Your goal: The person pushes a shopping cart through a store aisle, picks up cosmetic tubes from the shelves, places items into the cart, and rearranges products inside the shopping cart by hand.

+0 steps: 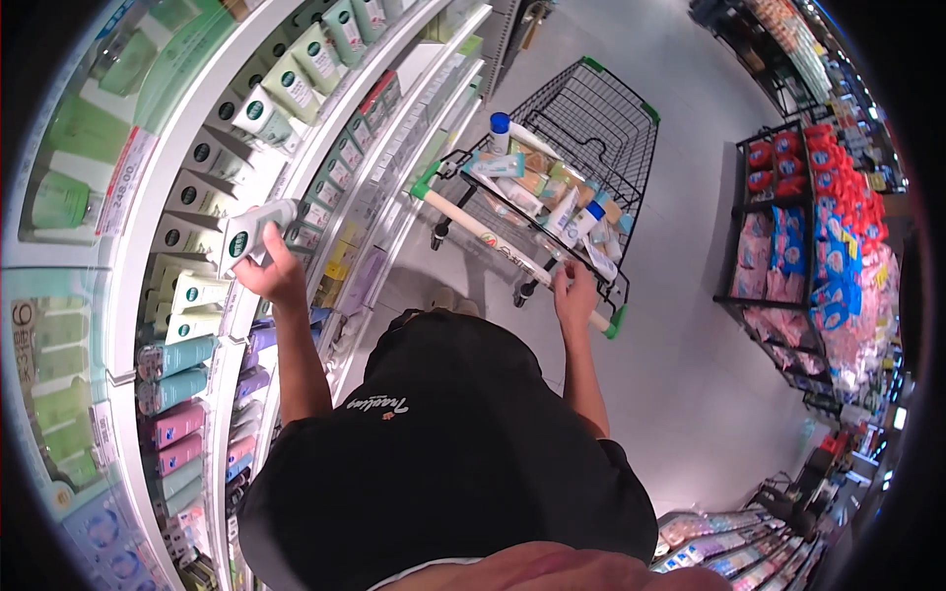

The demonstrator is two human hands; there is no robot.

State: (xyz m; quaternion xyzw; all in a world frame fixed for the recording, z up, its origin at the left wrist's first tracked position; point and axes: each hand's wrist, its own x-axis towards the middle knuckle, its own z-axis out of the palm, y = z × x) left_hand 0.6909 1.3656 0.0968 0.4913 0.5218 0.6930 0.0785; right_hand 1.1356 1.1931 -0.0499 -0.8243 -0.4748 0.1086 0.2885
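My left hand grips a pale grey squeeze tube with a dark green oval label, held just in front of the shelf. Similar tubes stand on the shelf beside it. On the right, my right hand is at the cart's pale handle bar, close to its green end; its fingers are bent, and whether they hold anything is not clear. The shopping cart carries several tubes, small boxes and a white bottle with a blue cap in its near part.
Shelves of cosmetics run along my left side. A black rack with red, blue and pink packs stands to the right, beyond the grey floor. Another stocked shelf is at the lower right. My shoes are behind the cart.
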